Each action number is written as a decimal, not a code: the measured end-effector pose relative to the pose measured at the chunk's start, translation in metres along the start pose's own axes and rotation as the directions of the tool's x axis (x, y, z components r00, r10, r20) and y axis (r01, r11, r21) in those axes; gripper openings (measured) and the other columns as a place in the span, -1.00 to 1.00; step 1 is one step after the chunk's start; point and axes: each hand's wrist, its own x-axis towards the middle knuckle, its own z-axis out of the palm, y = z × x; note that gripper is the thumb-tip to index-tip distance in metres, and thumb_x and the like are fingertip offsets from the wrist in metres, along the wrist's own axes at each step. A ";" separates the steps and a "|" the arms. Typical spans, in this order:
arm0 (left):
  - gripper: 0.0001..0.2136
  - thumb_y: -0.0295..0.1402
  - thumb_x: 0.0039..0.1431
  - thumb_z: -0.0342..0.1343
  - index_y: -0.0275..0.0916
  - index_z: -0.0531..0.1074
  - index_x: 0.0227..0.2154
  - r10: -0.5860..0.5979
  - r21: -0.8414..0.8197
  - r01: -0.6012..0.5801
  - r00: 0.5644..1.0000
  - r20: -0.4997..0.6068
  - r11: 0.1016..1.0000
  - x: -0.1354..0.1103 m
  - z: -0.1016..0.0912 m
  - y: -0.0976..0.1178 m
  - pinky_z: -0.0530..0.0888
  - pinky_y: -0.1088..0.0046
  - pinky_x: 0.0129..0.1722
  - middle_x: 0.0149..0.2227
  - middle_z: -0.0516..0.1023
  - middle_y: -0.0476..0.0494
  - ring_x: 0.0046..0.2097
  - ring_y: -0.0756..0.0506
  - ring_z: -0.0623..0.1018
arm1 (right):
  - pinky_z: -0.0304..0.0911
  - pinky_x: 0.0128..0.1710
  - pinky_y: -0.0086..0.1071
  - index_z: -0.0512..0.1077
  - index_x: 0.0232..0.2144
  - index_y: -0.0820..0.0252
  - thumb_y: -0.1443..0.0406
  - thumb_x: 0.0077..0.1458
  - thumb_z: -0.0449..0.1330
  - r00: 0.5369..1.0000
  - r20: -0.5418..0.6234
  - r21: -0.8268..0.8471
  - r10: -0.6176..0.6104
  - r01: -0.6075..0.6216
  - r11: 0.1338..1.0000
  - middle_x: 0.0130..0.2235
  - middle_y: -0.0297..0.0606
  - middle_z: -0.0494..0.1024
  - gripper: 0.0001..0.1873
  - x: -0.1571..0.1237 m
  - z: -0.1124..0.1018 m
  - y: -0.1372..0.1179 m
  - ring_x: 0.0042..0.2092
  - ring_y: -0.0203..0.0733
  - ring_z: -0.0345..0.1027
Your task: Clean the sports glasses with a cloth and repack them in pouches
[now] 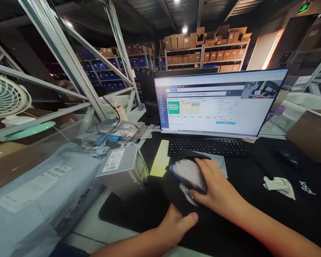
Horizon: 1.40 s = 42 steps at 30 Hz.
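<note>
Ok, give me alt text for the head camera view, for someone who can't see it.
Two bare hands, the right hand and left hand, hold a black pouch with a pale item inside on a black desk mat. Behind are a keyboard, a lit monitor and a grey box at left.

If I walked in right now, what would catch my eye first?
Probably the bright monitor glowing at the back of the dark desk mat, above a black keyboard. Then the two hands in front of it: the right hand and left hand grip a dark pouch with something pale inside.
</note>
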 end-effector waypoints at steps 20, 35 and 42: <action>-0.44 0.01 -0.10 0.43 -0.30 0.46 -0.17 -0.608 -0.250 0.584 0.794 -0.020 0.772 -0.006 0.030 0.003 0.52 0.27 -0.01 0.00 0.61 -0.34 -0.05 -0.20 0.64 | 0.46 -0.03 -0.26 0.41 0.05 -0.01 0.38 -0.12 0.43 0.828 -0.121 0.955 0.548 -0.054 0.292 0.00 -0.30 0.60 -0.36 0.014 -0.045 0.020 0.02 -0.06 0.51; -0.03 0.05 -0.04 0.39 -0.14 0.07 0.36 0.720 0.661 -0.690 0.615 0.321 0.295 0.017 -0.024 0.077 0.33 -0.05 0.24 0.31 0.20 -0.50 0.31 -0.40 0.30 | 0.42 0.08 -0.18 0.58 0.01 -0.10 0.18 0.07 0.37 1.000 0.022 0.594 -0.009 -0.005 0.805 0.11 -0.16 0.51 -0.59 0.002 -0.008 0.014 0.14 0.09 0.42; -0.23 -0.11 0.10 0.34 -0.17 0.21 0.33 0.491 0.736 -0.570 0.790 0.367 0.366 0.013 -0.013 0.078 0.27 0.11 0.29 0.23 0.37 -0.42 0.24 -0.34 0.39 | 0.50 -0.07 -0.08 0.48 0.14 -0.18 0.26 0.01 0.32 0.999 -0.046 0.218 -0.014 0.023 0.976 0.07 -0.22 0.53 -0.41 -0.007 0.005 0.024 0.06 0.19 0.46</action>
